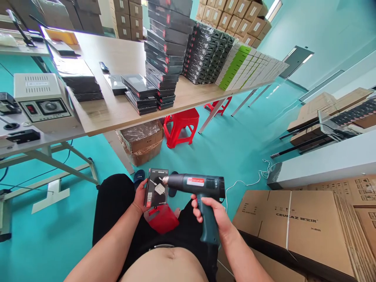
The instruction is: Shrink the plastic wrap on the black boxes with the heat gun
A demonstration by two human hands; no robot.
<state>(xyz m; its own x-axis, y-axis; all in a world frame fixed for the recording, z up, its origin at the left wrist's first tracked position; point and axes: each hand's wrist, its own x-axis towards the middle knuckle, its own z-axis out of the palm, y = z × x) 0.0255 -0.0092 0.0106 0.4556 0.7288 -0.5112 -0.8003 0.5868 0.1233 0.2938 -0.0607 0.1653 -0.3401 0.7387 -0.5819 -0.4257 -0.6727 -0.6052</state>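
Note:
My left hand (pixel 141 197) grips a flat black product box (pixel 158 192) by its left side, its printed front with a white charger and cable picture turned up to me. Wrapped round the handle of a dark green heat gun (pixel 202 188) is my right hand (pixel 213 213). The gun's metal nozzle points left, right at the upper right edge of the box; whether it touches I cannot tell. Both are held above my lap, over the red stool (pixel 164 221) between my legs.
Ahead, a wooden table (pixel 114 113) bears tall stacks of black boxes (pixel 167 43) and rows of white and green boxes (pixel 246 66). A beige control unit (pixel 44 102) stands at left. Cardboard cartons (pixel 282 223) sit at right, a white cord (pixel 249 183) on the floor, an open carton (pixel 142 143) under the table.

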